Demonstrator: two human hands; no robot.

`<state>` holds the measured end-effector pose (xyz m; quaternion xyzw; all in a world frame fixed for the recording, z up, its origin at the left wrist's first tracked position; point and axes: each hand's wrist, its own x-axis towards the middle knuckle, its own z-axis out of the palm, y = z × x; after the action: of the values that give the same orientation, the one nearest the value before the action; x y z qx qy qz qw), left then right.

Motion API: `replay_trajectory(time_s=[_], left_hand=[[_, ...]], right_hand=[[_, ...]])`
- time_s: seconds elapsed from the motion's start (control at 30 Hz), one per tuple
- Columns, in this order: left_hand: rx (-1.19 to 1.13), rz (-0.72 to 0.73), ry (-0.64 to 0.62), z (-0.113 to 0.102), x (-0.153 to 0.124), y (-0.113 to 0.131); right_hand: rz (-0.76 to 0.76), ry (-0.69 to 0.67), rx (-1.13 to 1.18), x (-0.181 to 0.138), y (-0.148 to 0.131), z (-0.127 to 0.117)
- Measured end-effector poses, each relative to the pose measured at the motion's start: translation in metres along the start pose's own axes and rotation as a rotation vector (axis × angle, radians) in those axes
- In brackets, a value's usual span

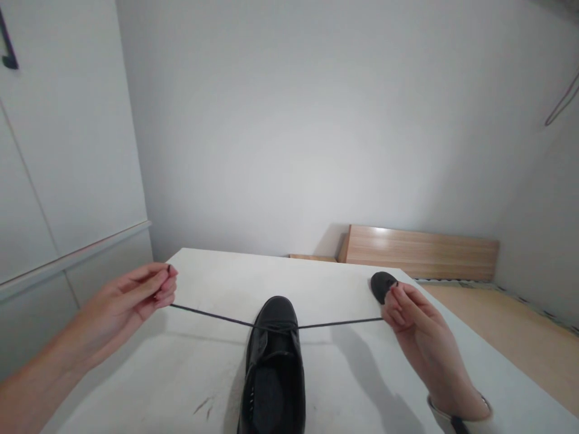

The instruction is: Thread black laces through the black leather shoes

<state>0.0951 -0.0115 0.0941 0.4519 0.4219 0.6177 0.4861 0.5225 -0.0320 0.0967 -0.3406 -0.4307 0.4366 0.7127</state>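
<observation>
A black lace-up shoe (277, 310) stands on the white table with its toe pointing away from me and its opening towards me. From its front eyelets a thin black shoelace (212, 314) runs out to both sides, stretched nearly straight. My left hand (147, 292) is closed on one end, left of the shoe and above the table. On the right, my right hand (409, 310) pinches the other end at about the same height. Partly hidden behind that hand, a second black shoe (382, 286) shows only its toe.
The white table (203, 374) carries a few dark scuff marks near the front. White cabinet doors (67, 138) rise at the left. Past the table's right edge are a wooden headboard (420, 250) and a tan bed base (511, 337). A pale wall stands behind.
</observation>
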Motion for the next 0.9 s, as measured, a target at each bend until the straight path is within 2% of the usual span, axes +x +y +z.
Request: replay_trajectory(time_s=[0.07,0.17,0.3,0.37,0.47,0.6,0.8,0.9], left_hand=[[0.156,0.023,0.006,-0.008,-0.001,-0.009],[0.504,0.080,-0.102,0.002,-0.004,-0.014],[0.754,0.178,-0.338,0.041,-0.016,-0.015],[0.846,0.220,-0.452,0.061,-0.022,-0.019],[0.935,0.263,-0.566,0.080,-0.028,-0.030],[0.978,0.306,-0.598,0.091,-0.030,-0.042],[1.013,0.477,-0.507,0.094,-0.035,-0.044],[1.031,0.410,-0.527,0.095,-0.037,-0.043]], right_hand=[[-0.004,0.033,-0.085,-0.001,0.007,-0.014],[-0.021,-0.032,-0.320,-0.007,0.016,-0.011],[0.016,-0.340,-0.668,-0.021,0.026,0.020],[-0.020,-0.478,-0.802,-0.028,0.032,0.037],[-0.106,-0.571,-0.926,-0.036,0.040,0.054],[-0.131,-0.607,-0.947,-0.040,0.047,0.060],[-0.291,-0.540,-1.064,-0.044,0.050,0.059],[-0.234,-0.581,-1.035,-0.046,0.048,0.060]])
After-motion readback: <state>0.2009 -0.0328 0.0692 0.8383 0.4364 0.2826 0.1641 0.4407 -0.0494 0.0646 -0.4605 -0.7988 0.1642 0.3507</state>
